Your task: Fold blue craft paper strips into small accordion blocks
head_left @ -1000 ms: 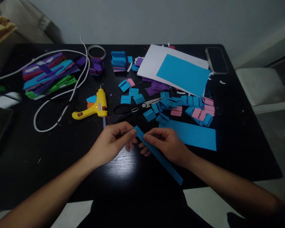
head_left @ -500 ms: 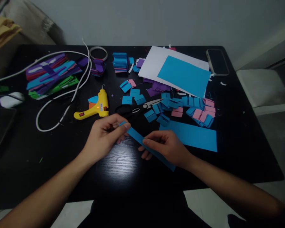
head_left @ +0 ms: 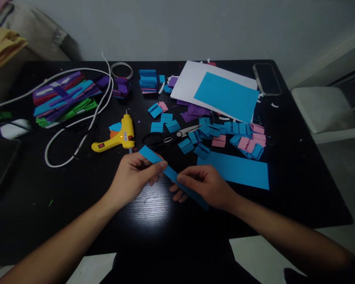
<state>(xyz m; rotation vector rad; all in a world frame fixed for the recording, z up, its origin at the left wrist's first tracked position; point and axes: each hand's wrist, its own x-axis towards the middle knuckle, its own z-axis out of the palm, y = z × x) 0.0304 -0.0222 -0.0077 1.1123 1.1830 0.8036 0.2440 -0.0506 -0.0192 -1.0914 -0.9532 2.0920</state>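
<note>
A long narrow blue paper strip [head_left: 170, 172] slants between my two hands over the front of the black table. My left hand [head_left: 137, 173] pinches it near its upper end, thumb on top, with the tip sticking out past the fingers. Further down the strip, my right hand [head_left: 199, 183] grips it between thumb and fingers, and the lower end shows beneath that hand. Behind my right hand lies a wider blue paper piece [head_left: 245, 169]. Black-handled scissors [head_left: 177, 135] rest beyond my hands, beside several folded blue pieces [head_left: 185, 145] and pink ones [head_left: 219, 141].
A yellow glue gun [head_left: 126, 132] and a looped white cable [head_left: 47, 152] lie to the left. Bundled coloured papers [head_left: 63, 94] are at the back left. White sheets [head_left: 183, 81] under a blue sheet [head_left: 227, 96] and a phone [head_left: 266, 79] are at the back right.
The blue strip has slid up and left, so more of its upper end extends past my left hand. My left thumb now sits further along it. The camera view has shifted slightly.
</note>
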